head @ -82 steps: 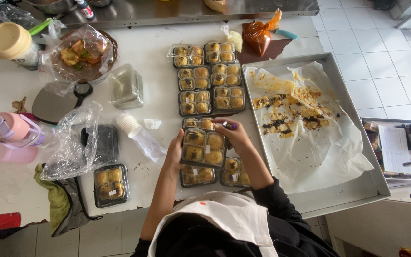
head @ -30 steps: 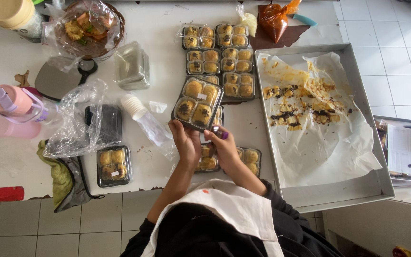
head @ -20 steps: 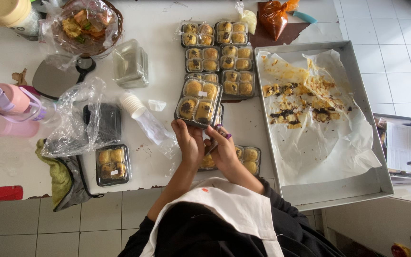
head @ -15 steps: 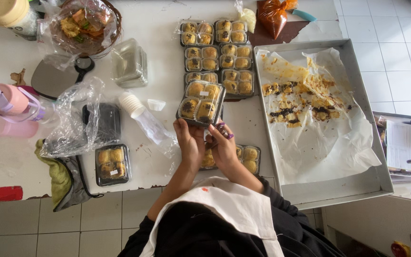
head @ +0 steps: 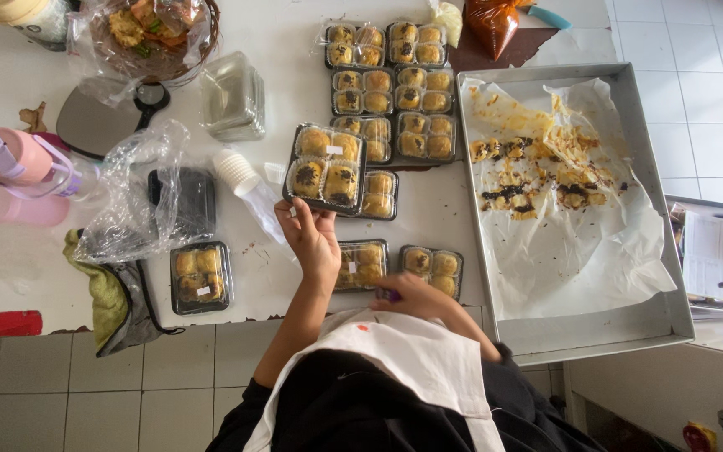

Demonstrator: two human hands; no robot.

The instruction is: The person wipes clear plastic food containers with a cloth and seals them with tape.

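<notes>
While lifted off the white counter [head: 10, 268] at its near edge, clear plastic clamshell box of four round golden pastries [head: 325, 168] held up by the left hand [head: 311, 238], fingers [head: 294, 219] pinching the box's near rim. Two of its pastries plain yellow, two topped with dark seeds; small white label on the lid. Box tilted over a further filled box lying partly hidden beneath it.

Right hand [head: 416, 295] low at the counter edge, clenched on a small purple object [head: 388, 295], kind not discernible, just before two filled boxes on the counter [head: 399, 265].

Farther back, block of six more filled boxes [head: 391, 88] in two columns, close-packed. One separate filled box [head: 200, 274] to the left, near a dark empty tray [head: 184, 201] under crumpled clear plastic film [head: 123, 209]. Ten filled boxes in total, the lifted one included.

To the right, large metal baking tray [head: 654, 318] lined with creased white paper, scattered with crumbs and dark burnt scraps. Around the left: pink lidded drinking bottle [head: 18, 159], green cloth [head: 102, 297], stack of white paper cups in a clear sleeve [head: 244, 184], stack of empty clear boxes [head: 232, 96], wrapped bowl of food [head: 148, 33]. Orange filled plastic bag [head: 499, 21] at the far edge.
</notes>
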